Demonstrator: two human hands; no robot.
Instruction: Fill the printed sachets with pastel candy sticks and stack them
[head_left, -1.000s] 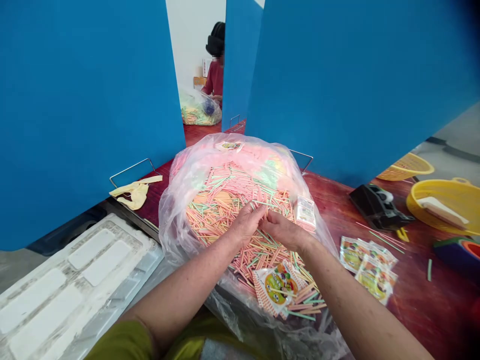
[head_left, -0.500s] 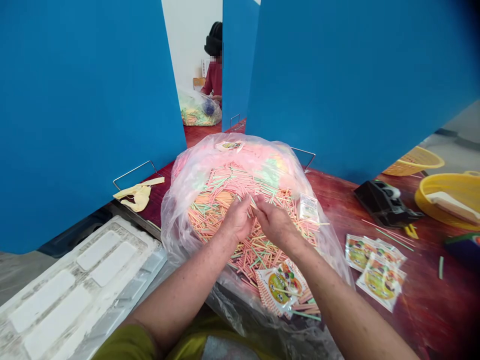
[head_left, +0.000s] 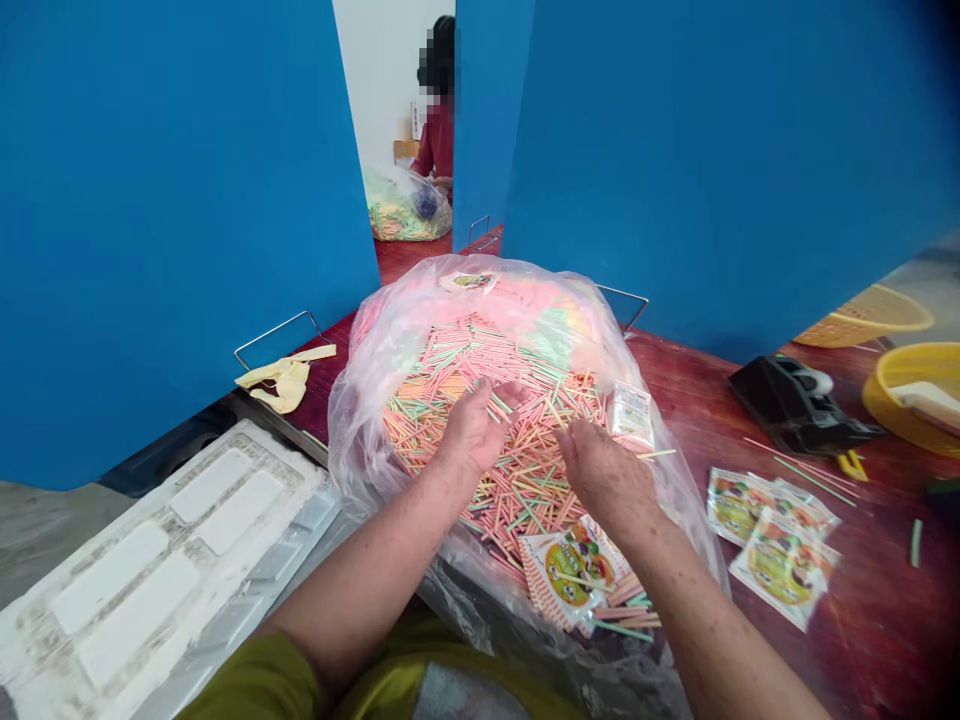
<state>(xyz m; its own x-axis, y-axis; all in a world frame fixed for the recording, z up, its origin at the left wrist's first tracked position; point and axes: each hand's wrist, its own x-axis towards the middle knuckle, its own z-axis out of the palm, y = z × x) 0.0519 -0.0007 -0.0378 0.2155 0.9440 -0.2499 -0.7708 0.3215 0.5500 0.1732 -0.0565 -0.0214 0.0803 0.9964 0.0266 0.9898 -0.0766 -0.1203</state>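
Observation:
A big clear plastic bag (head_left: 360,430) lies spread open, filled with thin pastel sticks (head_left: 517,500) in pink, orange, green and yellow. Above the pile, my left hand (head_left: 478,430) is turned palm up, a few sticks (head_left: 498,407) held between its thumb and curled fingers. To its right, my right hand (head_left: 607,470) is closed in a pinch, and a pale yellow stick (head_left: 554,412) pokes out at its fingertips. A printed packet (head_left: 566,572) rests on the near side of the pile. A smaller white packet (head_left: 631,412) lies just beyond my right hand.
Blue panels (head_left: 187,200) stand on wire feet around the red table (head_left: 675,385). On the right are a black tape dispenser (head_left: 799,405), several printed packets (head_left: 784,570) and yellow baskets (head_left: 919,400). A yellow cloth-like piece (head_left: 289,382) and white foam lid (head_left: 172,550) lie left. A person (head_left: 439,140) sits beyond.
My hands were together over the pile and have now parted. The right hand has moved right and toward me, while the left has opened somewhat, showing the sticks in it. The view has shifted slightly.

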